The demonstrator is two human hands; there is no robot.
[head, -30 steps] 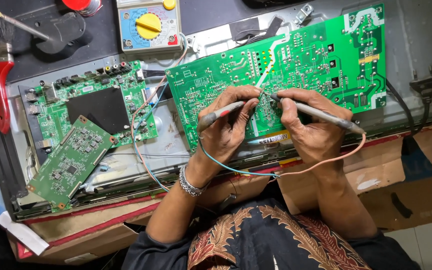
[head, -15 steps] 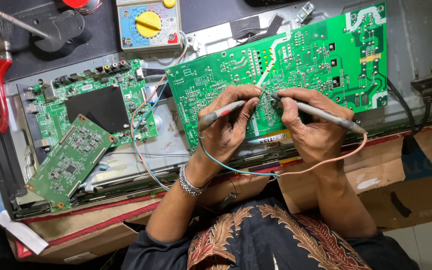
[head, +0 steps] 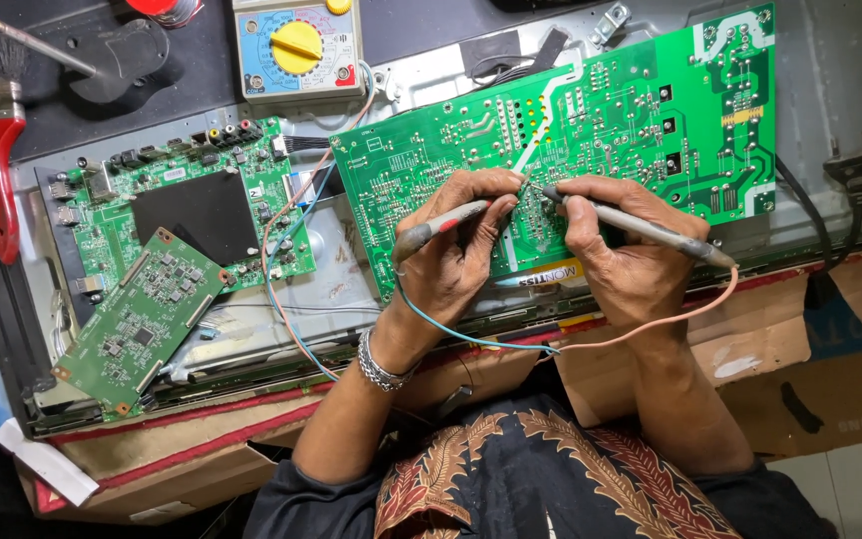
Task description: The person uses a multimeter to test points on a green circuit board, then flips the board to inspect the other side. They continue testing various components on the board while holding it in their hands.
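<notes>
Nothing has shifted since the earlier frames: both hands stay planted on the large green circuit board. Left hand grips the red-banded probe, right hand grips the grey probe; the 2 tips meet near the board's centre. Bracing the wrists on the board's lower edge would keep the tips steady. The yellow-dial meter sits beyond its upper-left corner.

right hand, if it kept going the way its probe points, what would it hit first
The right hand aims its grey probe leftward; the tip already seems to rest on the large green circuit board. Further along, it would meet the left hand fingers, though depth is unclear.
</notes>
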